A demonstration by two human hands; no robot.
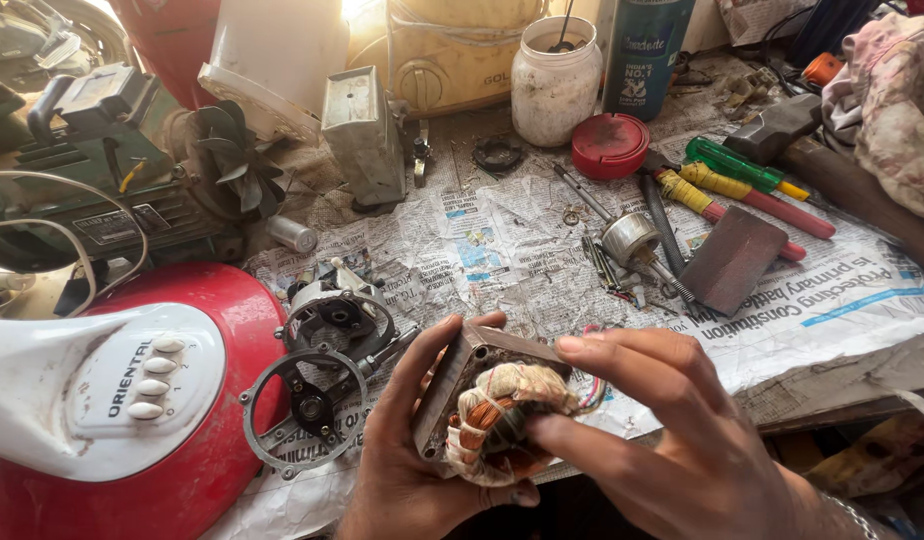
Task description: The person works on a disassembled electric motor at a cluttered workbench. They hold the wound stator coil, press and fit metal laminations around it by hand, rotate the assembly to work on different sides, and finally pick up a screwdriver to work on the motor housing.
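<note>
Both hands clamp the square grey metal motor block with copper coils: left hand cups underneath, right hand steadies it from three o'clock, maybe pinching its wrapping.

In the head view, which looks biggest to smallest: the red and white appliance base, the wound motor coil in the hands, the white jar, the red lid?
1. Red and white appliance base, though it sits close to the camera.
2. Wound motor coil, held in both hands, also close.
3. White jar, farther back.
4. Red lid.

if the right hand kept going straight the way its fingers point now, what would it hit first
The right hand points left, fingers already on the motor stator. Past that it would likely meet the left hand cupping it, though depth is hard to judge.
</note>
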